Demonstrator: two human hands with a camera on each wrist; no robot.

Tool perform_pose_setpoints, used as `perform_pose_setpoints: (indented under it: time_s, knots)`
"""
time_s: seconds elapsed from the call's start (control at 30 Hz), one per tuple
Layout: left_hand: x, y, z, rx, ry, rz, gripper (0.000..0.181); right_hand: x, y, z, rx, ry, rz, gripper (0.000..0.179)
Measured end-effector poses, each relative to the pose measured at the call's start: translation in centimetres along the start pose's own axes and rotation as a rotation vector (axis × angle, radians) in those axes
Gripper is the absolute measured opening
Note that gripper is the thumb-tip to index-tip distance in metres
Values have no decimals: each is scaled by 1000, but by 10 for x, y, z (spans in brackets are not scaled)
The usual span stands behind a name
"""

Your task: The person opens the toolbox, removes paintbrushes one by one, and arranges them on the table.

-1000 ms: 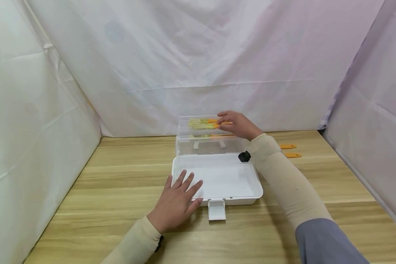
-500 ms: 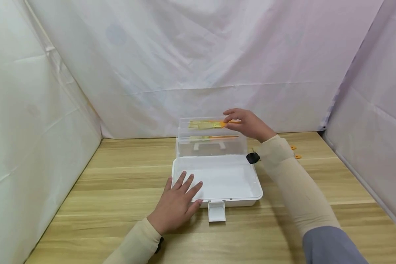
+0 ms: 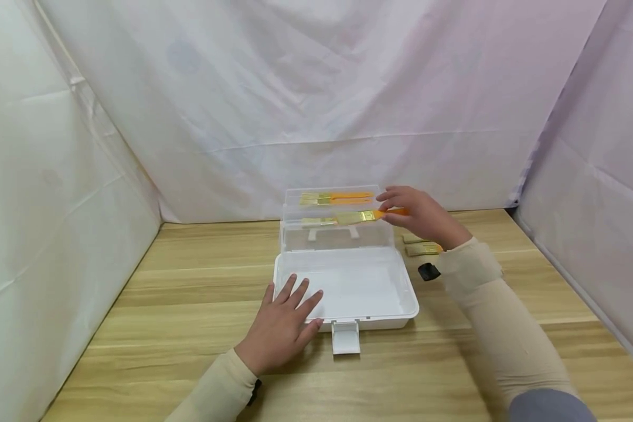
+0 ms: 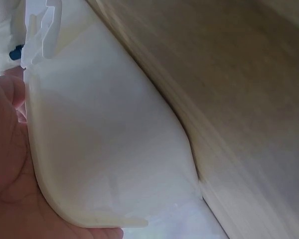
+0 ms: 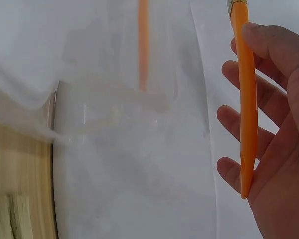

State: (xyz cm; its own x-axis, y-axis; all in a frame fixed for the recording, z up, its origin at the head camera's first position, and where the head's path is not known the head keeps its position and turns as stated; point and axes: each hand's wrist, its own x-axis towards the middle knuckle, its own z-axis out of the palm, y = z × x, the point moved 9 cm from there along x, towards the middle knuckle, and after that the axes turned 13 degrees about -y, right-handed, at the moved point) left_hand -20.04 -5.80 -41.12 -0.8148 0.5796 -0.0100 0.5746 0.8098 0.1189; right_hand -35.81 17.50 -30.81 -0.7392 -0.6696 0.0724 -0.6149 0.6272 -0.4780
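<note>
A white plastic box stands with its clear lid raised at the back. My left hand rests on the box's front left corner, fingers spread straight over the rim; the left wrist view has the palm against the rim. My right hand pinches a flat paintbrush by its orange handle between thumb and fingertips. The brush is held level in front of the lid's right part, bristles to the left. Further paintbrushes show at the lid; whether inside or behind it, I cannot tell.
Two more paintbrushes lie on the wooden table right of the box, partly hidden by my right forearm. A white latch hangs open at the box's front. White cloth walls close in the back and both sides.
My right hand has drawn the paintbrush rightward and a little lower, away from the brushes at the top of the lid. The left hand and the box have stayed put.
</note>
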Motion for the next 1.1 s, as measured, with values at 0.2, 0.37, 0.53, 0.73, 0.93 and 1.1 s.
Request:
perform_pose_setpoints:
  time_s: [0.2, 0.37, 0.53, 0.73, 0.93, 1.1]
  knots:
    - [1, 1, 2, -1, -2, 1, 52, -23, 1, 0, -71, -1, -40, 18]
    - [3, 1, 0, -6, -3, 0, 51, -43, 12, 0, -67, 17, -6, 17]
    - [6, 2, 1, 22, -7, 1, 53, -64, 27, 1, -47, 29, 50, 19]
    - [6, 5, 0, 11, -14, 3, 52, -89, 46, 1, -56, 58, 101, 18]
    - [5, 5, 0, 4, -17, 6, 52, -113, 71, 5, -65, 97, 139, 15]
    - [4, 4, 0, 4, -15, 4, 52, -127, 98, 15, -53, 93, 200, 9]
